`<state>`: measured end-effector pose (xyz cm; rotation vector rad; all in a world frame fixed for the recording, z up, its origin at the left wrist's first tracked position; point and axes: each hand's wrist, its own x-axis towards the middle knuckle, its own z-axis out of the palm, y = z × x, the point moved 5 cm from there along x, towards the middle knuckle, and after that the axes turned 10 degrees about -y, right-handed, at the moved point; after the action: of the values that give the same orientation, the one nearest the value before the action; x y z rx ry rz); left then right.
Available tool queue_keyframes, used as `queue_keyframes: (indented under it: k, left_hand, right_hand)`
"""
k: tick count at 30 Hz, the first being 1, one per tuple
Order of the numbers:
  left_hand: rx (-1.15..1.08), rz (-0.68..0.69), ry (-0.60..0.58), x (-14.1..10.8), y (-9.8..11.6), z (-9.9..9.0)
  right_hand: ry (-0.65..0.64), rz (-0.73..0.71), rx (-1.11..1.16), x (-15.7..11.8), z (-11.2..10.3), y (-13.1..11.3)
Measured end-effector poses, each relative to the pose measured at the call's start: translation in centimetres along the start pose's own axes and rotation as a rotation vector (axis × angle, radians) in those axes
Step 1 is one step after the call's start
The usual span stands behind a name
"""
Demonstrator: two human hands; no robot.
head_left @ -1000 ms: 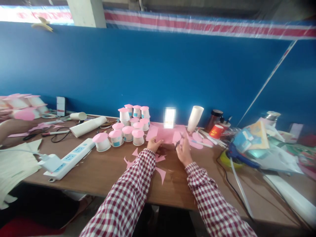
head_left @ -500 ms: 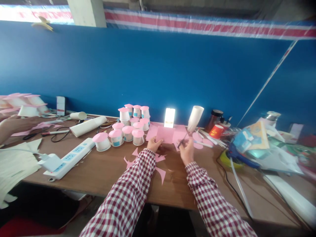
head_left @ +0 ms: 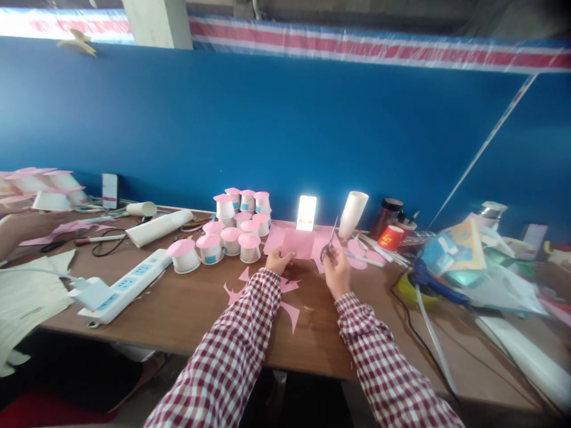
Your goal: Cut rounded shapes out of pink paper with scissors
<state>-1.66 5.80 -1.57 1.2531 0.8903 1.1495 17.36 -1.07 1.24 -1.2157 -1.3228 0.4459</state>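
My left hand [head_left: 279, 260] is closed on the near left edge of a piece of pink paper [head_left: 298, 244], thumb on top. My right hand [head_left: 337, 271] grips a pair of scissors [head_left: 331, 242] by the handles, with the blades pointing up and away over the pink sheets. Whether the blades are apart I cannot tell. Pink paper scraps [head_left: 291, 314] lie on the table around my left forearm. To the left, several white paper cups [head_left: 209, 252] stand upside down with pink paper discs on top, some of them stacked.
A lit phone [head_left: 306, 213] leans on the blue partition behind the paper. White cup stack [head_left: 354, 214], red cup [head_left: 391, 238] and pink discs [head_left: 372, 255] are to the right. A power strip [head_left: 129, 286] lies left. A co-worker's hand [head_left: 33, 226] is at far left.
The scissors have swung in my right hand; their blades now point upward and away. My left hand has stayed in place on the pink paper.
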Motion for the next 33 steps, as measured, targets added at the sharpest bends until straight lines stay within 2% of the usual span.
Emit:
queue_keyframes:
  k: [8,16,22,33]
  left_hand:
    - [0.009,0.032,0.010,0.0,0.0,-0.1]
    - [-0.030,0.039,0.019,0.4,-0.3,-0.3]
    - [-0.031,0.047,0.012,0.9,-0.9,-0.7]
    - [-0.110,0.055,0.084,0.8,-0.9,-0.9]
  right_hand:
    - [-0.023,-0.003,-0.028,0.1,0.0,0.3]
    - [-0.139,-0.045,-0.074,0.0,0.8,0.5]
    - [-0.128,-0.048,-0.148,-0.1,0.5,-0.2]
    - [-0.184,-0.036,-0.111,-0.3,0.9,-1.2]
